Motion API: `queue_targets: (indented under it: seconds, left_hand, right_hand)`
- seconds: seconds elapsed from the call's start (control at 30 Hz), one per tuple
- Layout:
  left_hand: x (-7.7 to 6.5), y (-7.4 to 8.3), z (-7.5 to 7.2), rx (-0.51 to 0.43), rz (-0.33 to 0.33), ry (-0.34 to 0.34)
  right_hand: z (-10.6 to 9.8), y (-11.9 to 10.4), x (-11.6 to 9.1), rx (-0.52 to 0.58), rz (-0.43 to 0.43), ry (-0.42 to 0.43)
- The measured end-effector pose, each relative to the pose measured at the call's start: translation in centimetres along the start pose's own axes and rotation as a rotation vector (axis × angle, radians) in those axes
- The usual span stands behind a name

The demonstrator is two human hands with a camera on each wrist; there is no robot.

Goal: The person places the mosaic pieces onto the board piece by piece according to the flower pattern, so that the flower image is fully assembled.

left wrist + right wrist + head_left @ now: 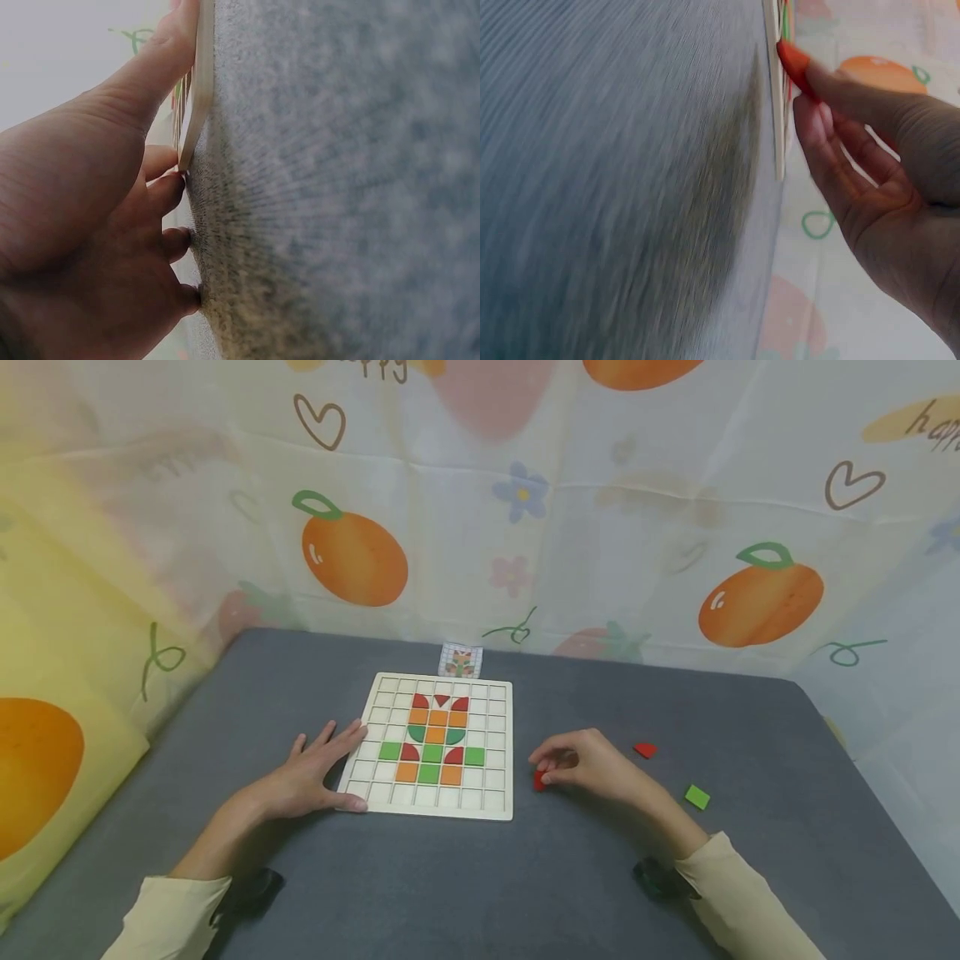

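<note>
A white gridded board (495,793) lies on the table, with red, orange and green tiles set in its middle squares. My left hand (303,781) rests at the board's left edge, fingers spread and thumb on the near corner. In the left wrist view the thumb lies along the board's edge (196,112). To the right of the board, my right hand (592,767) pinches a red tile (539,779) between thumb and fingertips. The right wrist view shows this red tile (795,66) held above the table; its full outline is partly hidden by the fingers.
A small printed pattern card (460,661) stands or lies behind the board. Right of my right hand lie a loose red tile (645,750) and a green square tile (697,797). A fruit-print cloth (450,510) hangs behind the grey table (465,885).
</note>
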State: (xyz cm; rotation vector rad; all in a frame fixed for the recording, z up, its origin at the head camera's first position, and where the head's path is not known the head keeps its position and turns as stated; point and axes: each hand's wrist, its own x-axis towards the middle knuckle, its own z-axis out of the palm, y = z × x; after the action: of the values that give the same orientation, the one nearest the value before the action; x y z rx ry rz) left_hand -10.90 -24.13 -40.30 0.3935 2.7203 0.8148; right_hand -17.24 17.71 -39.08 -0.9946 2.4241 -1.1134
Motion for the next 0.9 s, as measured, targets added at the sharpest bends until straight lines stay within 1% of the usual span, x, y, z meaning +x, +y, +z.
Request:
queue_targets:
  seconds: [0.13,0.27,0.67,0.9]
  left_hand:
    - [0.1,0.0,0.0,0.005,-0.005,-0.002]
    - [0.2,0.0,0.0,0.011,-0.007,-0.006]
    - [0.1,0.1,0.1,0.007,0.002,0.000]
    - [0.0,0.0,0.1,0.011,-0.001,0.001]
  right_hand:
    - [0.7,-0.4,1.0,-0.005,0.006,0.022]
    - [1.3,-0.7,2.1,0.007,0.000,0.026]
    - [2.9,-1.9,4.5,0.005,-0.054,-0.008]
    - [3.3,-2.3,5.3,-0.029,-0.067,-0.019]
